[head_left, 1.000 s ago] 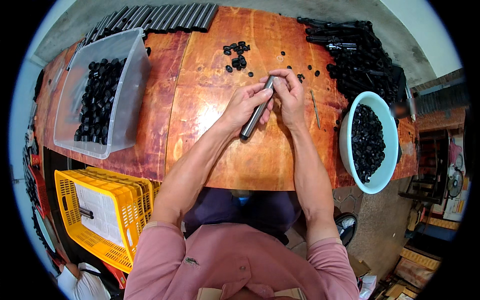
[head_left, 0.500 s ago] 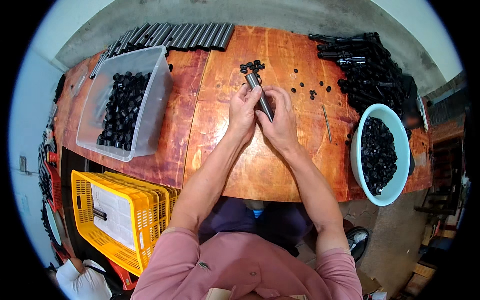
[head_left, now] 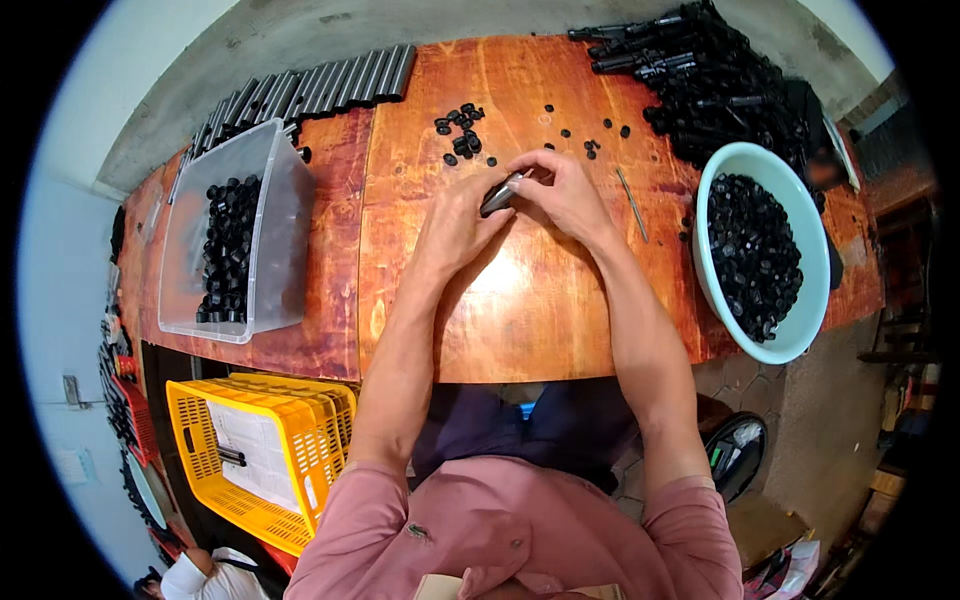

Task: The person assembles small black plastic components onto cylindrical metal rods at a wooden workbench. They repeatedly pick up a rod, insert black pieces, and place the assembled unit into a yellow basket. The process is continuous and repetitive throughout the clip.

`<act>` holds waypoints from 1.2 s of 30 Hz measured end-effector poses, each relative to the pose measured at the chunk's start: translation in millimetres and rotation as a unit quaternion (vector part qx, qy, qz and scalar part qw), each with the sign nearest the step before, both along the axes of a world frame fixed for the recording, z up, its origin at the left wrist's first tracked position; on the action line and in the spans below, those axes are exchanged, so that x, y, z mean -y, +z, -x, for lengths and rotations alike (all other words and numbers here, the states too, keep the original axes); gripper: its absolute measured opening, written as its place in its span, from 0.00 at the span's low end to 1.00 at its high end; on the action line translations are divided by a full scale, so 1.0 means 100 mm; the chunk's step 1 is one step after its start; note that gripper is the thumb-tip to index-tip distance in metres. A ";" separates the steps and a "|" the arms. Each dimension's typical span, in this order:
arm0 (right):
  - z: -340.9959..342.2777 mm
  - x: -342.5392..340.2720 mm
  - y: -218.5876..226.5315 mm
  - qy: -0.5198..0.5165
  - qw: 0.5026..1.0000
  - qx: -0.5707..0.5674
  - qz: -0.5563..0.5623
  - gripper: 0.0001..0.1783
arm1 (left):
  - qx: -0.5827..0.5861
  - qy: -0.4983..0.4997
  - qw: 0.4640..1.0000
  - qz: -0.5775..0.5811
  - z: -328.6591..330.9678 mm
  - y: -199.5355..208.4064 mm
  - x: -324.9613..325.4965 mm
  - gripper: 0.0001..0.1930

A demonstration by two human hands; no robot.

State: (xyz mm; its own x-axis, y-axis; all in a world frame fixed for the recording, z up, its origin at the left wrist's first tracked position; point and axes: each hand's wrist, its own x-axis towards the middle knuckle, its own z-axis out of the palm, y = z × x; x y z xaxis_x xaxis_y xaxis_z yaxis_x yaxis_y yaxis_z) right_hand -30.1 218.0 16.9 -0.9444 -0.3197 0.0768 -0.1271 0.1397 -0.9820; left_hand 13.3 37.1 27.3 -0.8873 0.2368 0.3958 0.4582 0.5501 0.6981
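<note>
A dark grey metal tube (head_left: 497, 198) sits low over the table between my two hands, mostly covered by fingers. My left hand (head_left: 455, 226) is closed around it, thumb laid along the near side. At the tube's upper right end, the thumb and fingertips of my right hand (head_left: 568, 196) are pinched together. Whether a small part is between those fingertips is hidden. Just beyond my hands lie several small black caps (head_left: 466, 145) in a loose cluster. A thin metal rod (head_left: 633, 205) rests to the right of my right hand.
A clear plastic bin (head_left: 280, 235) of black caps stands left, with a row of metal tubes (head_left: 345, 82) behind it. To the right are a pale blue bowl (head_left: 708, 262) of black parts and a heap of black pieces (head_left: 700, 90). Yellow crates (head_left: 290, 425) stand lower left.
The tube has turned from leaning up-left to pointing up-right, and my left hand now covers most of it. My right hand has gone to its upper end. The whole view has shifted.
</note>
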 end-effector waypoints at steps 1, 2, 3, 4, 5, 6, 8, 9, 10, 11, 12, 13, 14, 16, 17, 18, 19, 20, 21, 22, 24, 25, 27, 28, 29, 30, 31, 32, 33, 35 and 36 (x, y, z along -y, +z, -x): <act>-0.01 0.00 0.01 0.016 1.000 0.018 0.011 0.12 | 0.000 -0.005 1.000 0.000 -0.01 -0.01 0.00 0.22; -0.03 -0.01 0.04 0.032 0.999 0.035 0.022 0.11 | 0.002 -0.006 1.000 0.010 -0.03 -0.01 0.00 0.22; -0.03 -0.04 0.07 0.044 0.997 0.050 0.033 0.11 | 0.012 0.002 1.000 0.027 -0.04 -0.02 -0.01 0.22; -0.02 -0.06 0.06 0.045 0.998 0.040 0.006 0.10 | 0.021 0.010 0.999 0.044 -0.05 -0.04 -0.01 0.22; 0.00 -0.06 0.05 0.058 0.998 0.038 0.012 0.10 | 0.030 0.018 0.997 0.062 -0.07 -0.05 -0.01 0.21; 0.00 -0.06 0.02 0.071 0.997 0.036 0.017 0.10 | 0.028 0.022 0.997 0.071 -0.09 -0.07 -0.02 0.21; 0.03 -0.08 -0.05 0.091 0.995 0.032 0.028 0.09 | 0.022 0.030 0.995 0.090 -0.13 -0.09 -0.03 0.20; 0.04 -0.10 -0.06 0.099 0.993 0.043 0.041 0.09 | 0.019 0.030 0.994 0.102 -0.14 -0.08 -0.05 0.20; 0.04 -0.12 -0.08 0.107 0.991 0.054 0.054 0.09 | 0.015 0.031 0.993 0.113 -0.16 -0.07 -0.07 0.20; 0.05 -0.13 -0.09 0.115 0.989 0.064 0.066 0.09 | 0.012 0.031 0.992 0.125 -0.17 -0.06 -0.09 0.20; 0.06 -0.15 -0.09 0.120 0.991 0.034 0.052 0.09 | 0.007 0.031 0.990 0.135 -0.19 -0.05 -0.09 0.20; 0.06 -0.15 -0.10 0.119 0.991 0.036 0.055 0.09 | 0.003 0.031 0.989 0.144 -0.20 -0.06 -0.09 0.20; 0.07 -0.15 -0.12 0.117 0.991 0.039 0.058 0.09 | -0.001 0.031 0.988 0.154 -0.21 -0.06 -0.09 0.21; 0.10 -0.17 -0.17 0.121 0.991 0.028 0.053 0.09 | -0.005 0.031 0.984 0.177 -0.22 -0.07 -0.11 0.21; 0.12 -0.18 -0.20 0.126 0.991 0.017 0.046 0.09 | -0.006 0.030 0.982 0.188 -0.23 -0.07 -0.13 0.22; 0.14 -0.18 -0.21 0.133 0.990 0.005 0.038 0.10 | -0.015 0.030 0.980 0.197 -0.25 -0.06 -0.13 0.22; 0.15 -0.19 -0.22 0.137 0.990 -0.001 0.032 0.10 | -0.024 0.029 0.978 0.205 -0.26 -0.06 -0.13 0.23; 0.17 -0.19 -0.22 0.142 0.990 -0.008 0.026 0.10 | -0.033 0.027 0.976 0.213 -0.28 -0.05 -0.13 0.23; 0.16 -0.20 -0.20 0.146 0.989 -0.014 0.018 0.10 | -0.034 0.022 0.975 0.217 -0.29 -0.07 -0.13 0.24; 0.14 -0.21 -0.18 0.147 0.989 -0.010 0.014 0.10 | -0.035 0.017 0.975 0.220 -0.30 -0.09 -0.11 0.24; 0.10 -0.24 -0.13 0.148 0.989 -0.002 0.007 0.10 | -0.046 0.009 0.974 0.224 -0.31 -0.12 -0.09 0.25; 0.10 -0.23 -0.14 0.153 0.988 0.000 0.016 0.10 | -0.055 0.007 0.973 0.223 -0.32 -0.12 -0.09 0.25; 0.12 -0.23 -0.17 0.162 0.986 0.005 0.034 0.10 | -0.054 0.015 0.975 0.217 -0.34 -0.12 -0.10 0.25; 0.12 -0.23 -0.17 0.167 0.986 0.005 0.027 0.10 | -0.042 0.026 0.976 0.212 -0.37 -0.12 -0.13 0.25; 0.13 -0.25 -0.17 0.173 0.985 0.005 0.021 0.09 | -0.031 0.037 0.977 0.207 -0.39 -0.11 -0.14 0.25; 0.12 -0.26 -0.16 0.179 0.984 0.005 0.014 0.09 | -0.026 0.037 0.976 0.211 -0.41 -0.11 -0.14 0.25; 0.12 -0.26 -0.16 0.182 0.983 0.007 0.008 0.09 | -0.021 0.038 0.976 0.215 -0.43 -0.11 -0.14 0.25; 0.12 -0.27 -0.15 0.185 0.983 0.009 0.002 0.09 | -0.017 0.038 0.975 0.220 -0.44 -0.11 -0.13 0.25; 0.11 -0.27 -0.14 0.188 0.982 0.011 -0.003 0.08 | -0.022 0.032 0.974 0.225 -0.44 -0.12 -0.12 0.25; 0.11 -0.28 -0.12 0.187 0.982 -0.002 -0.017 0.08 | -0.031 0.019 0.971 0.235 -0.44 -0.14 -0.08 0.25; 0.10 -0.29 -0.11 0.187 0.982 -0.010 -0.025 0.09 | -0.038 -0.002 0.973 0.228 -0.43 -0.13 -0.06 0.25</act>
